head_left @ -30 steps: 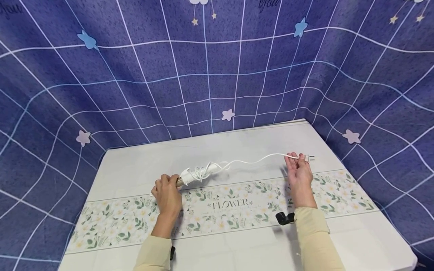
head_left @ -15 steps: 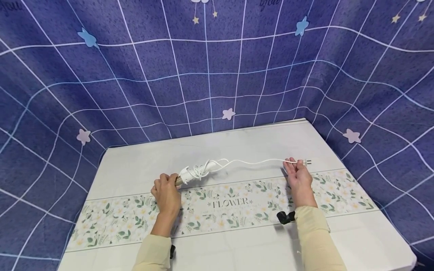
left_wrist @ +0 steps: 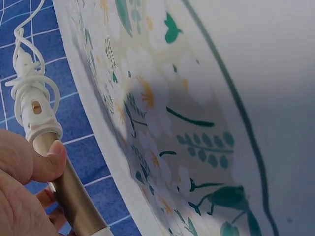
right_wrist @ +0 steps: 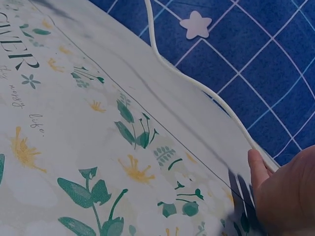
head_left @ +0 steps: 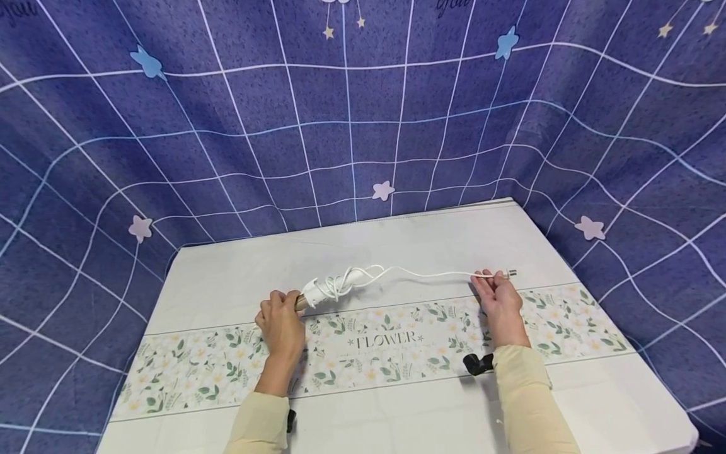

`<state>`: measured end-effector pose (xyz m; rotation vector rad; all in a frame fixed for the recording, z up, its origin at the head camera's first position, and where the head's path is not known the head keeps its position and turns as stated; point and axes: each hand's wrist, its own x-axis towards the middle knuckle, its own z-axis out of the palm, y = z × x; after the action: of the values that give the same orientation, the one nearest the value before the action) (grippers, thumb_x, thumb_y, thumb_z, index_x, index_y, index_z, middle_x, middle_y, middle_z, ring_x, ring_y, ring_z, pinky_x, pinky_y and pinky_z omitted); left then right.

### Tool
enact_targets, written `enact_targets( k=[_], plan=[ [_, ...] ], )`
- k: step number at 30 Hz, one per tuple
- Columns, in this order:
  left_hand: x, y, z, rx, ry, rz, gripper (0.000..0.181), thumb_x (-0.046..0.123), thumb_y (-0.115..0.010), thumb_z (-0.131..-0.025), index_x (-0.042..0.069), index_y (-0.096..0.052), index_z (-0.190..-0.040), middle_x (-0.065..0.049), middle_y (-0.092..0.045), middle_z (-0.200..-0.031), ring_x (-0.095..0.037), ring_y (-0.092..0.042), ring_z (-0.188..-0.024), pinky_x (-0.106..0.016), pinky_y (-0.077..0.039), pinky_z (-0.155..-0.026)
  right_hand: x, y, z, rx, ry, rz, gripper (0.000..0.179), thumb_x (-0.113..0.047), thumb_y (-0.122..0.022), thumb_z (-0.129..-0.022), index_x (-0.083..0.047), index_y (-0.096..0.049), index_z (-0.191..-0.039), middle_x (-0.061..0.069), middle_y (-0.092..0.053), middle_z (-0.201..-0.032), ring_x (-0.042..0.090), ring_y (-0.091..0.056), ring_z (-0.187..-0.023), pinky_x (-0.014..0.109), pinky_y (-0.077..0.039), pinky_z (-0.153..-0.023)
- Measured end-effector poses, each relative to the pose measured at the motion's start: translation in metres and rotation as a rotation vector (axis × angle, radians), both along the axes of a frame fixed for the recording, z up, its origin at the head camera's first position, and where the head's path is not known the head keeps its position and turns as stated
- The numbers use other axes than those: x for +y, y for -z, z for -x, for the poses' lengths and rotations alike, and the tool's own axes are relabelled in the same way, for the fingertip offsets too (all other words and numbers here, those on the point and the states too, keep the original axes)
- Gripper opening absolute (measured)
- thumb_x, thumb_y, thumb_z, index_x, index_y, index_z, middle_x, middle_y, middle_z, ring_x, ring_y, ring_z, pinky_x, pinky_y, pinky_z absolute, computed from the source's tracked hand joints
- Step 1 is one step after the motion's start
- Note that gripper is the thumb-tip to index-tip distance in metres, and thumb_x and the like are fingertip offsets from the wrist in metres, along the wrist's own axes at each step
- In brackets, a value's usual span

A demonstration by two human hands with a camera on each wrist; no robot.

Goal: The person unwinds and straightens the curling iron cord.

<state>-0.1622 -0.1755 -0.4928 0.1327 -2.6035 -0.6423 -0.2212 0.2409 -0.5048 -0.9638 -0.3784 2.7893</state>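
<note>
My left hand grips the gold barrel of what looks like a curling iron, thumb on one side and fingers round the other. Its white handle points right and away, with white cord wound in loops around it. From the loops the free cord runs nearly straight to my right hand. There, thumb and fingers pinch the cord just behind the two-pin plug, palm turned partly up. In the right wrist view only part of the right hand and the cord show; the plug is hidden.
A white table cover with a printed floral band lies beneath both hands. Blue grid curtains with stars enclose the back and sides. A black wrist mount sticks out by the right cuff.
My right hand has come slightly lower and left with the plug, and the plug's pins have turned. The cord's rise near it has flattened. The left hand and curling iron have hardly moved.
</note>
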Motion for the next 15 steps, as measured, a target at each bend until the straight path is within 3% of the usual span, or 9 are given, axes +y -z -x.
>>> enact_targets(
  k=[9,15],
  plan=[
    [0.0034,0.0012,0.002,0.023,0.002,-0.019,0.037,-0.01,-0.07,-0.077,0.006,-0.068,-0.11,-0.017,-0.052,-0.102,-0.038,-0.045,-0.098,-0.059,-0.031,-0.087,0.002,0.0026,-0.0008,-0.067,0.011,0.005,0.048,-0.005,-0.039,-0.102,-0.017,-0.038,-0.148,0.011,-0.032,-0.153,0.025,-0.041,-0.135,0.041,-0.039,-0.104],
    [0.0044,0.0004,0.003,-0.004,0.008,-0.023,0.044,-0.018,-0.064,-0.075,0.007,-0.067,-0.111,-0.016,-0.052,-0.103,-0.037,-0.044,-0.1,-0.058,-0.03,-0.089,-0.0007,0.0039,-0.0037,-0.037,-0.003,-0.056,0.048,-0.007,-0.036,-0.103,-0.016,-0.033,-0.15,0.014,-0.024,-0.155,0.025,-0.033,-0.139,0.038,-0.036,-0.107]
  ],
)
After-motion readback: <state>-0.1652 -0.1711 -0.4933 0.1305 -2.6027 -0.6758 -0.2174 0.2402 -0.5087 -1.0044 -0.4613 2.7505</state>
